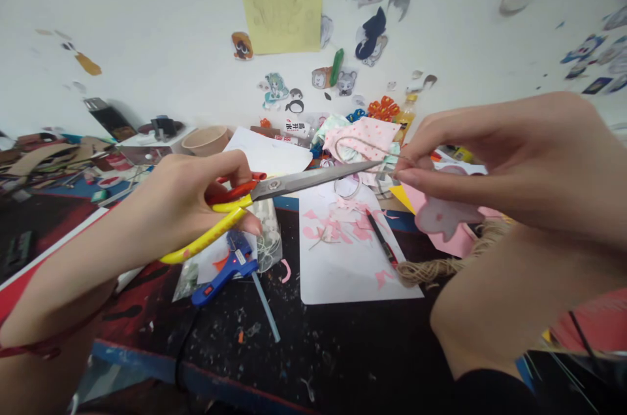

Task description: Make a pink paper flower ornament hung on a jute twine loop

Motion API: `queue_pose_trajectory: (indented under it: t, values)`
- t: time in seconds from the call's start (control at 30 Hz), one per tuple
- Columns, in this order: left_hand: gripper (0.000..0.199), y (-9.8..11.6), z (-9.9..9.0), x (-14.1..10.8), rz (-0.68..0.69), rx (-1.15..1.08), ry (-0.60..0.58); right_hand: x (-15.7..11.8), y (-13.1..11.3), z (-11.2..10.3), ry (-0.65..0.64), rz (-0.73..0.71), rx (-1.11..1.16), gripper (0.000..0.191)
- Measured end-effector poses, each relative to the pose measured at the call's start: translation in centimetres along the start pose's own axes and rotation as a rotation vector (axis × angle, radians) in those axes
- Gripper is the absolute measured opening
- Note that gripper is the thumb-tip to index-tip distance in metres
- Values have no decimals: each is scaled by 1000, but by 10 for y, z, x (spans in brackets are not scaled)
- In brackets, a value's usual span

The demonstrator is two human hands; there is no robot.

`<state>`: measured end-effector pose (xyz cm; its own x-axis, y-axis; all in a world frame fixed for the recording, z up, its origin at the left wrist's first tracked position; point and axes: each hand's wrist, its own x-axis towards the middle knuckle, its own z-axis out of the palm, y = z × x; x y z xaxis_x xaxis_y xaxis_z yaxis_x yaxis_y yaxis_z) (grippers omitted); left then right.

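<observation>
My left hand (215, 189) is closed around the red and yellow handles of a pair of scissors (313, 181), whose blades point right. The blade tips lie by a thin brown string (365, 142), close to my right hand (421, 163). Thumb and finger of my right hand pinch the string, which loops out to the left. Whether the blades touch it cannot be told. Below my right hand are a pink-grey paper shape (445, 209) and a bundle of twine (428, 271).
White paper (337, 278) with pink scraps and a dark pen (381, 236) lies mid-table. A blue glue gun (225, 278) is to its left. Behind stand a tan bowl (206, 140), pink dotted cloth (360, 140) and a bottle (407, 111). Paper figures cover the wall.
</observation>
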<state>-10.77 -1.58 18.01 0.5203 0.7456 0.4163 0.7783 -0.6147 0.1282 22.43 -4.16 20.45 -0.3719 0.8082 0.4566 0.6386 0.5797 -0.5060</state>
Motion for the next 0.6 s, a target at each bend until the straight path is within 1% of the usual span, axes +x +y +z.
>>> queue_pose_trajectory:
  t: [0.07, 0.17, 0.27, 0.33, 0.4, 0.5, 0.6]
  values:
    - [40, -5, 0, -1, -28, -25, 12, -1, 1, -2, 14, 24, -4, 18]
    - [38, -14, 2, -3, -58, -58, 41, -2, 4, -5, -4, 88, 42, 22]
    - [44, -18, 6, -4, -64, 2, 59, -1, 8, -6, -30, 110, 92, 20]
    - [52, -16, 9, -4, -78, 71, 66, 0, 10, -5, -32, 106, 98, 21]
    - [55, -9, 10, -2, -79, 110, 65, 1, 10, -4, -27, 109, 94, 21]
    - [60, 2, 8, 0, -34, 127, 77, 1, 8, -3, -30, 94, 88, 19]
    - [68, 6, 6, 1, 13, 146, 82, 0, 5, -3, -25, 50, 60, 17]
